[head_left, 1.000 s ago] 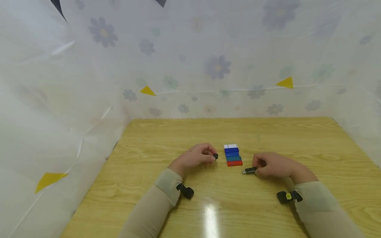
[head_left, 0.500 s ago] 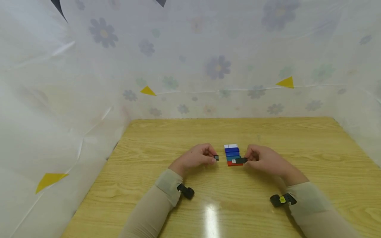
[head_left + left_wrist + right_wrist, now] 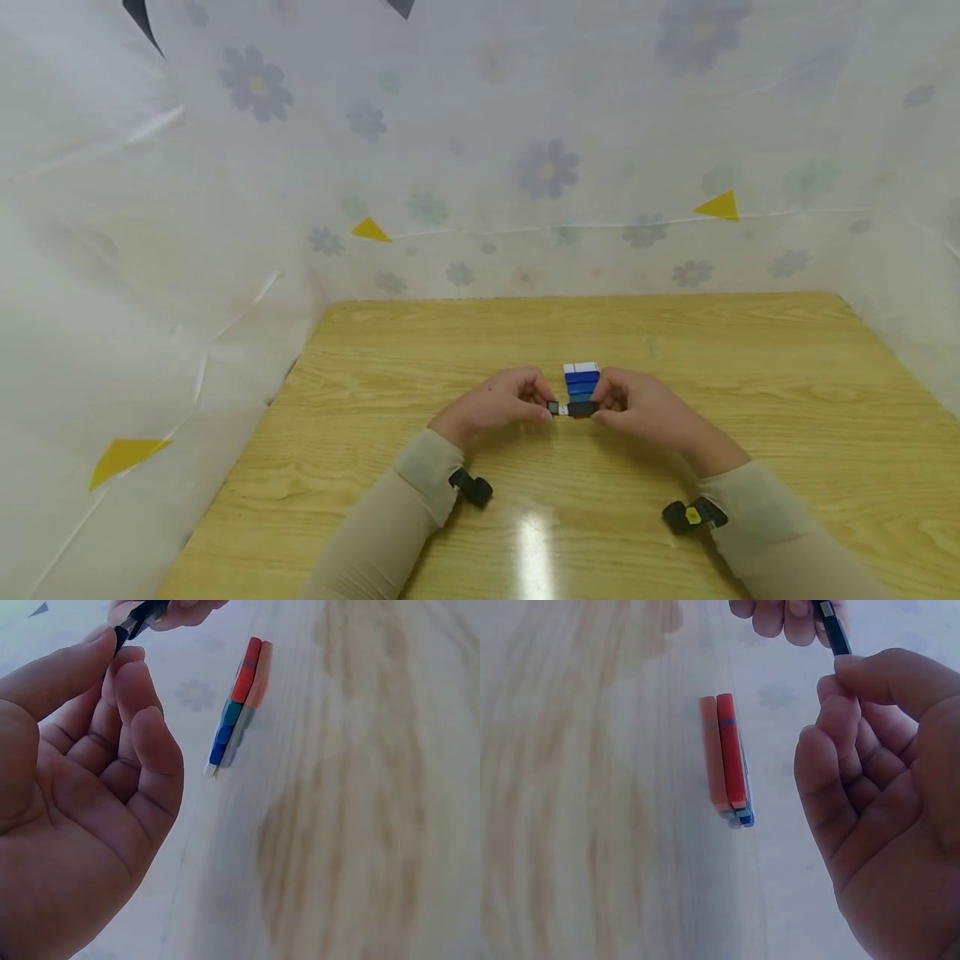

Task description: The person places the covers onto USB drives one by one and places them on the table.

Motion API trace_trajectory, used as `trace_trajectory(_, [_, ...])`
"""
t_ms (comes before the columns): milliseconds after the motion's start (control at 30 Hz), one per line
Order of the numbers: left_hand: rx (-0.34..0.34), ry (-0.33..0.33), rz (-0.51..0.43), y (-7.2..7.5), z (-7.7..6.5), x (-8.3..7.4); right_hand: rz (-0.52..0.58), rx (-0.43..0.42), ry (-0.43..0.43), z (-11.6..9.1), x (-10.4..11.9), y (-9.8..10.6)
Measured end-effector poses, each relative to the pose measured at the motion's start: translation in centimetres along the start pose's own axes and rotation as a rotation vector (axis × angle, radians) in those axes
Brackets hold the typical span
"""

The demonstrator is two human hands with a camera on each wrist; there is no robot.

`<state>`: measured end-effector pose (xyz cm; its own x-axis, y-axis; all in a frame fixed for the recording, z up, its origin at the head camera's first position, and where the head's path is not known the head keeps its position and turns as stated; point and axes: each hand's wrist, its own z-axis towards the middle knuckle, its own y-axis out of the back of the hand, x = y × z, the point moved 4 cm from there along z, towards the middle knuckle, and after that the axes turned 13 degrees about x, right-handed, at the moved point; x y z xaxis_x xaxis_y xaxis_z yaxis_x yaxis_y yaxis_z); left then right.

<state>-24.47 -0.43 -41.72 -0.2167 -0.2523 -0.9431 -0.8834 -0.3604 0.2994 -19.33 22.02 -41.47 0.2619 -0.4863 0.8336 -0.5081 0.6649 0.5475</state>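
Note:
My left hand (image 3: 497, 402) pinches a small black cap (image 3: 553, 407) between thumb and fingertips. With thumb and index finger, my right hand (image 3: 654, 414) grips a black USB flash drive (image 3: 582, 409), its silver plug pointing left. The plug's tip meets the cap's end; whether it is inside, I cannot tell. Both hands are held above the table, in front of a row of flat coloured sticks (image 3: 582, 377): white, blues, teal and red. The drive partly covers the red one in the head view, while the right wrist view shows this red stick (image 3: 732, 750) plainly.
The wood-grain table (image 3: 420, 342) has a glossy reflection near its front. A whitish flowered sheet (image 3: 480, 167) hangs behind it and along the sides, with yellow triangles on it. Each wrist carries a black strapped camera (image 3: 471, 488).
My right hand has moved left with the flash drive, from right of the coloured row to the cap. My left hand has shifted only slightly, still holding the cap.

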Motion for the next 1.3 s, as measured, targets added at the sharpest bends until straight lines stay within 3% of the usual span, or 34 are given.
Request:
trace_trajectory(633, [-0.049,-0.032,-0.074,-0.7,0.3,-0.6,-0.016,-0.044,0.007,0.3,0.9,-0.8])
trace_trajectory(967, [-0.072,-0.007,-0.033,-0.1,0.3,-0.5,-0.023,-0.047,-0.055,-0.6,-1.4,0.9])
trace_trajectory(1300, [-0.134,0.024,-0.071,1.0,-0.3,0.3,-0.113,0.066,-0.110,-1.1,-3.3,1.8])
